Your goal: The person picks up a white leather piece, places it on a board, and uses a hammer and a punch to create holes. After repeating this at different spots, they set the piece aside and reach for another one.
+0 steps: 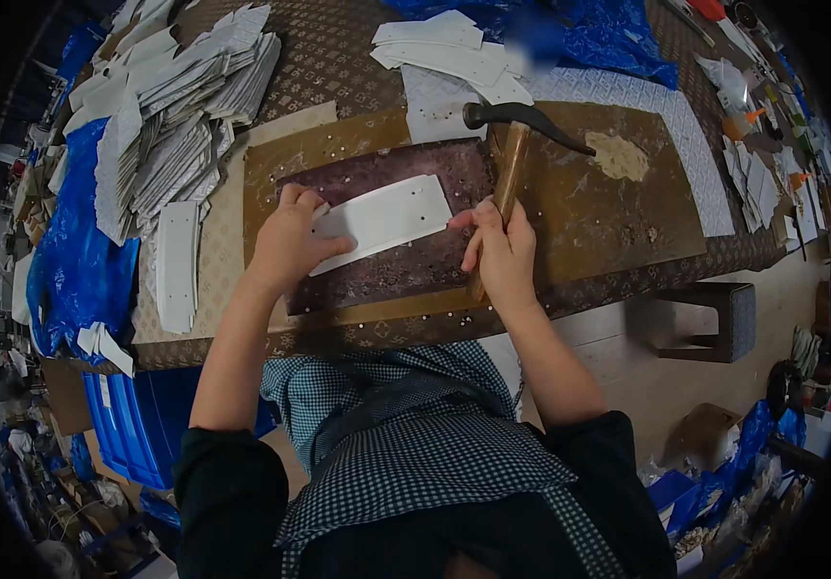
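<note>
A white, slightly curved flat piece [386, 217] with small holes near its right end lies on a dark maroon board [367, 285]. At its left end, my left hand [290, 241] holds the piece, thumb lying on its surface and fingers bent at the upper edge. The wooden handle of a hammer [513, 169] is gripped in my right hand [504, 253]. The dark metal head points up and away from me, over the brown mat. My right fingertips reach close to the right end of the white piece.
Stacked white pieces [179, 125] lie at the left, with finished-looking strips [178, 265] nearer me. More white pieces [463, 53] sit at the back beside blue plastic [618, 39]. Small round bits dot the brown mat [627, 227]. A stool [709, 323] and blue bin [140, 425] stand below.
</note>
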Tool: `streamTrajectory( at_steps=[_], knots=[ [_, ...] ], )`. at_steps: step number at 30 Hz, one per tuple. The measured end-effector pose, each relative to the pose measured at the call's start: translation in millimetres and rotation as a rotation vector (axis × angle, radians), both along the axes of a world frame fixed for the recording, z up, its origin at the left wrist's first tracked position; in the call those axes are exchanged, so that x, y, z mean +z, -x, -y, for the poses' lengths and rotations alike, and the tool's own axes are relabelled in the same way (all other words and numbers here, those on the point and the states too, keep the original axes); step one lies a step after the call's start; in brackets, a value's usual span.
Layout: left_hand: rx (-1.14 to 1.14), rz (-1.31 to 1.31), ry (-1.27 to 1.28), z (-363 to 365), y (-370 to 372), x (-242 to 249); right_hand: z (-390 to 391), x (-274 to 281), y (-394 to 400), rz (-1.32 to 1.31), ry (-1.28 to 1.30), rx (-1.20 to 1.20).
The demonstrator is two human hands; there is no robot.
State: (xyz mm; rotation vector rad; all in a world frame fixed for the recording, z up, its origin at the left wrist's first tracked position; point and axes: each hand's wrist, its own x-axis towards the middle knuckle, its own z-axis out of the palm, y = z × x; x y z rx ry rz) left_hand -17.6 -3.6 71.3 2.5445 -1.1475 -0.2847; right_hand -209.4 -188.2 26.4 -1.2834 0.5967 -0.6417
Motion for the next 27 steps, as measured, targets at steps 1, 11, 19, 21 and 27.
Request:
streamTrajectory(
  at_steps=[1, 11, 19, 21, 27],
  knots=[
    [-0.015, 0.018, 0.033, -2, -1, 1, 0, 0, 1, 0.006, -0.002, -0.003],
    [0.226, -0.588, 0.365, 35, -43, 45, -5, 0, 2, 0.071, -0.073, -0.119],
    [0.186, -0.758, 0.857, 108, -74, -6, -6, -2, 1, 0.029, -0.013, -0.135],
    [0.229, -0.481, 0.798, 81, -85, -29, -6, -4, 1, 0.029, -0.015, -0.133],
    [0.526, 0.278, 0.267, -55, -142, -29, -6, -1, 0, -0.009, -0.013, -0.107]
  ],
)
